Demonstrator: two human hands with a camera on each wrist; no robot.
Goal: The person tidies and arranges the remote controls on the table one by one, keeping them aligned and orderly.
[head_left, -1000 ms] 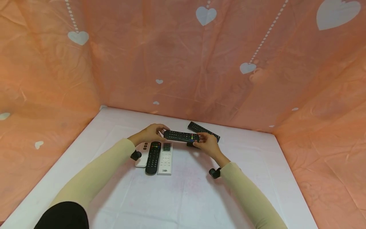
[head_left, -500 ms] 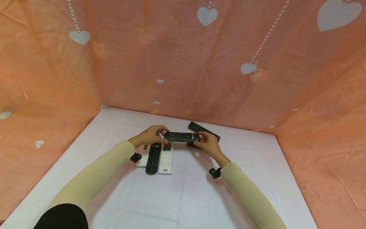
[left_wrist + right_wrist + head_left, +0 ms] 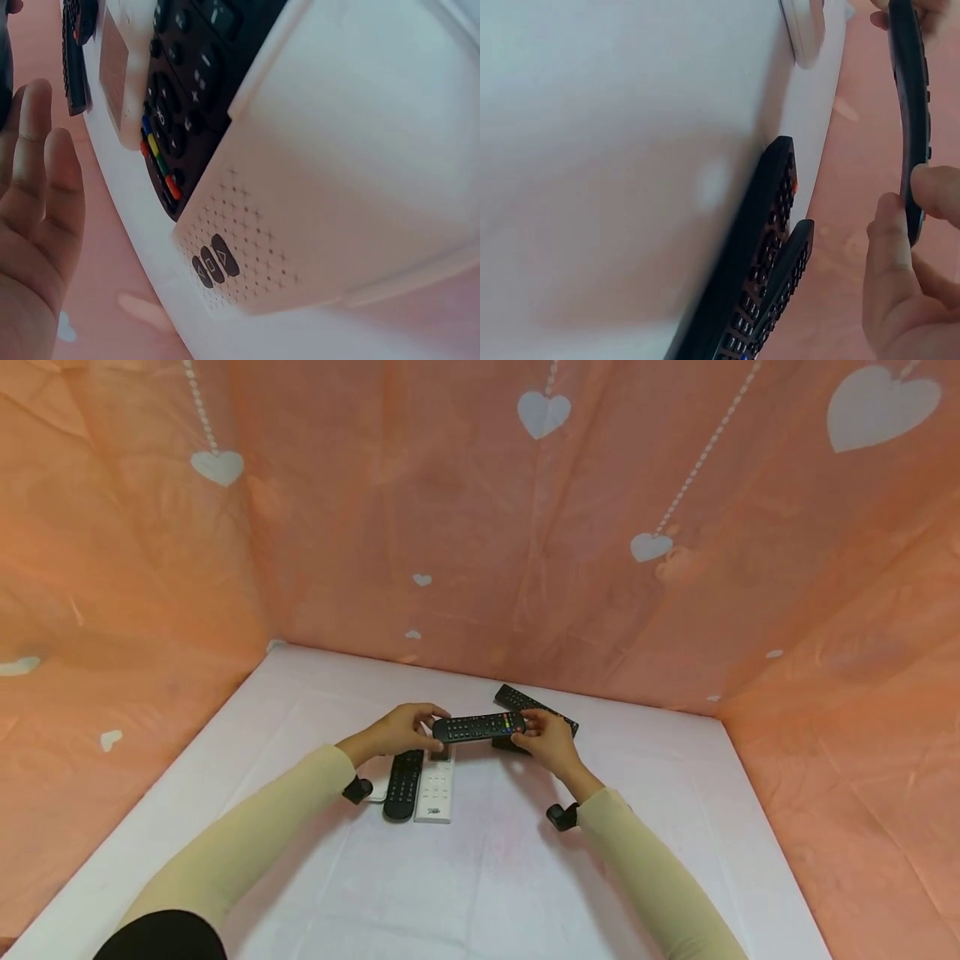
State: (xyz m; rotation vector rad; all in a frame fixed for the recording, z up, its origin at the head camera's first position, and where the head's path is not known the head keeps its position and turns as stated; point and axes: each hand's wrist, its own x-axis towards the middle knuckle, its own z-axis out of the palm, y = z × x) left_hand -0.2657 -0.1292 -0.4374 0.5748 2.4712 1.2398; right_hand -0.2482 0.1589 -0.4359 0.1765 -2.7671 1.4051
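Observation:
Both hands hold a black remote control [image 3: 477, 727] crosswise above the white table, its buttons facing up and coloured keys at the right end. My left hand [image 3: 393, 731] pinches the left end between thumb and fingers. At the other end, the thumb and fingers of my right hand [image 3: 551, 742] grip it, and the right wrist view shows the remote edge-on [image 3: 911, 112]. Below the left hand lie a second black remote [image 3: 402, 787] and a white remote with a display [image 3: 434, 789], side by side. A white device with three dark buttons [image 3: 300, 187] is mostly hidden by the left wrist.
Behind the right hand, two more black remotes [image 3: 742, 255] [image 3: 787, 277] lie close together near the back of the table [image 3: 465, 893]. Orange cloth [image 3: 480, 527] with white hearts hangs at the back and both sides. Small black wrist cameras [image 3: 562, 816] sit at the cuffs.
The left hand has come down and toward me, so the held remote now tilts with its right end higher. The left hand covers more of the white device. Remotes on the table stay put.

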